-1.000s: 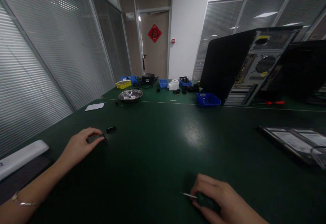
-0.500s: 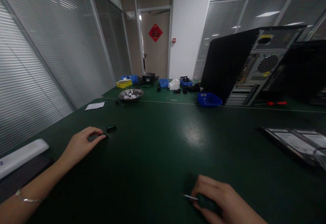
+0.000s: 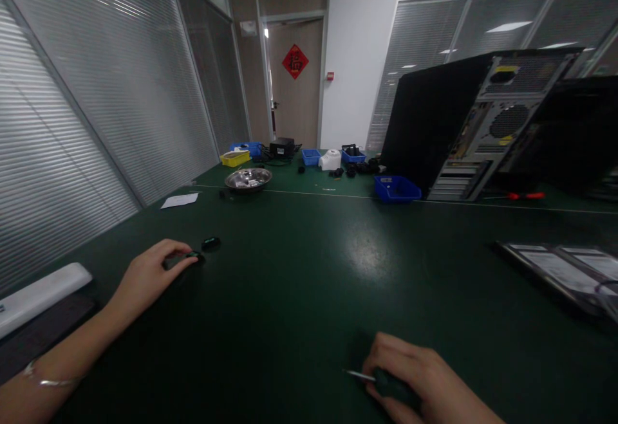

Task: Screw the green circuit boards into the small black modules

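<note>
Barely any change over the last second: left hand [image 3: 149,274] sits in the same spot on the dark green bench [image 3: 299,295], thumb and forefinger pinched on a small black part [image 3: 194,256]; that part looks nudged slightly, fingers resettled on it. Right hand [image 3: 425,382] has drifted a touch lower and right, fist wrapped around a dark-handled screwdriver [image 3: 386,382], thin shaft pointing left, tip off the work. My read: this is grip adjustment, no fastening under way, tool and part well apart. Count: two small black parts, the pinched one and a second black part [image 3: 211,242] just beyond the fingertips, not touching. One screwdriver in hand, one red-handled screwdriver [image 3: 521,195] far right. One steel bowl [image 3: 248,179]. Blue bins: one near blue bin [image 3: 394,188], at least three more at the back; one yellow bin [image 3: 234,159]. Two PC cases, the nearer PC tower [image 3: 483,128] rear-panel toward us. One paper sheet [image 3: 179,201].
</note>
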`<state>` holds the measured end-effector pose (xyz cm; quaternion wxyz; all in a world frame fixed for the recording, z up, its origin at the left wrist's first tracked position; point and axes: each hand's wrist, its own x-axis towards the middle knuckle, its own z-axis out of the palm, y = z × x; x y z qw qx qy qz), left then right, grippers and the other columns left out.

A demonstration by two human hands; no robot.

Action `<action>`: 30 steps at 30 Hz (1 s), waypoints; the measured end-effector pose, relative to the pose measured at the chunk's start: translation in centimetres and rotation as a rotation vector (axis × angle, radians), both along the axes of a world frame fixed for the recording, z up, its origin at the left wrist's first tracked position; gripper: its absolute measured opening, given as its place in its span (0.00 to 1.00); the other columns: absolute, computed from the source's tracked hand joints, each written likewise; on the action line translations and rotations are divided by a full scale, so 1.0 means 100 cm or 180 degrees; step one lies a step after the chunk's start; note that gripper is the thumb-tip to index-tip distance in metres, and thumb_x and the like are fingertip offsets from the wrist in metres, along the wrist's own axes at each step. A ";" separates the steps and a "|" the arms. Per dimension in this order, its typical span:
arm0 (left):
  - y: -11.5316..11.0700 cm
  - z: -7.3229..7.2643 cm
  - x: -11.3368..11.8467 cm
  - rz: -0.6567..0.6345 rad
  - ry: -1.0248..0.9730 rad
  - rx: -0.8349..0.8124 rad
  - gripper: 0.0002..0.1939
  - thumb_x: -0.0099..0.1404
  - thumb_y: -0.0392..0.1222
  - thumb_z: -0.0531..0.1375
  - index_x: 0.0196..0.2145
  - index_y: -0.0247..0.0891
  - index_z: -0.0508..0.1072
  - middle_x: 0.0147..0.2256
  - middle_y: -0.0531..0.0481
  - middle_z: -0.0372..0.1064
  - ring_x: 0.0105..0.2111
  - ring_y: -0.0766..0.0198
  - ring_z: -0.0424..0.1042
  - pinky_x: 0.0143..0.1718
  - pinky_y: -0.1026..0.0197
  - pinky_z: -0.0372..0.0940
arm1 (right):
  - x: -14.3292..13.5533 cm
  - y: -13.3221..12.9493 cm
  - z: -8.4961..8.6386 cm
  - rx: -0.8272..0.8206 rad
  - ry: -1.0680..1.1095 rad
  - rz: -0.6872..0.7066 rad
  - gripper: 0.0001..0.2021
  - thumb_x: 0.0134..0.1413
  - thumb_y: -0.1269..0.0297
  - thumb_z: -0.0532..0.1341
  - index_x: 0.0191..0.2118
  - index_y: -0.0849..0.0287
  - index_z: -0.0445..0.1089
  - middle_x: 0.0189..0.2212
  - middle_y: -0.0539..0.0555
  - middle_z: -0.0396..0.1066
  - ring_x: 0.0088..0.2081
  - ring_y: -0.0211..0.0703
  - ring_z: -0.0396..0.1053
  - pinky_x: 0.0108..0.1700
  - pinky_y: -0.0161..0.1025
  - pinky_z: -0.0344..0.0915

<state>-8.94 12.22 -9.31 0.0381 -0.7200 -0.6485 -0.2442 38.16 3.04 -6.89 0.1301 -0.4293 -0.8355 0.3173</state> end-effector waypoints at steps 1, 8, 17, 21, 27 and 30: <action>0.000 0.000 -0.001 -0.0059 0.0044 0.0011 0.28 0.62 0.67 0.53 0.39 0.39 0.77 0.41 0.43 0.75 0.40 0.49 0.75 0.40 0.53 0.69 | 0.000 0.000 0.000 0.0000 0.0034 -0.0011 0.12 0.55 0.79 0.59 0.39 0.56 0.75 0.37 0.52 0.75 0.37 0.40 0.75 0.41 0.32 0.70; 0.002 -0.008 -0.012 -0.0327 0.0393 0.0074 0.26 0.66 0.63 0.52 0.38 0.41 0.80 0.42 0.43 0.77 0.43 0.48 0.76 0.46 0.50 0.70 | -0.003 -0.002 0.000 0.0203 0.0088 -0.0078 0.14 0.53 0.79 0.60 0.40 0.54 0.76 0.38 0.52 0.76 0.36 0.40 0.75 0.39 0.31 0.70; -0.001 -0.006 -0.015 -0.0489 0.0727 -0.0054 0.21 0.68 0.52 0.51 0.43 0.39 0.79 0.45 0.40 0.76 0.45 0.47 0.75 0.47 0.47 0.70 | -0.002 0.000 0.002 0.0166 0.0028 -0.0039 0.13 0.53 0.79 0.60 0.39 0.55 0.76 0.38 0.53 0.77 0.36 0.42 0.76 0.39 0.32 0.70; 0.000 -0.006 -0.017 -0.0539 0.0749 -0.0071 0.21 0.68 0.52 0.51 0.43 0.38 0.79 0.46 0.39 0.76 0.46 0.45 0.74 0.48 0.44 0.69 | -0.001 0.001 0.001 0.0134 0.0007 -0.0017 0.13 0.53 0.78 0.60 0.40 0.55 0.76 0.38 0.53 0.77 0.36 0.41 0.76 0.38 0.31 0.70; 0.001 -0.007 -0.006 -0.0454 0.0519 -0.0032 0.21 0.68 0.58 0.52 0.39 0.41 0.78 0.43 0.43 0.74 0.43 0.51 0.75 0.45 0.52 0.70 | -0.001 0.004 -0.003 0.0083 -0.0023 0.0039 0.12 0.54 0.78 0.59 0.38 0.56 0.76 0.36 0.53 0.76 0.35 0.40 0.75 0.38 0.32 0.70; 0.003 -0.004 0.003 -0.0293 0.0354 0.0026 0.23 0.65 0.60 0.53 0.34 0.39 0.77 0.40 0.43 0.74 0.40 0.51 0.74 0.41 0.54 0.69 | -0.002 0.003 -0.004 0.0029 -0.0020 0.0060 0.11 0.55 0.77 0.59 0.38 0.56 0.75 0.36 0.53 0.76 0.36 0.40 0.75 0.38 0.32 0.70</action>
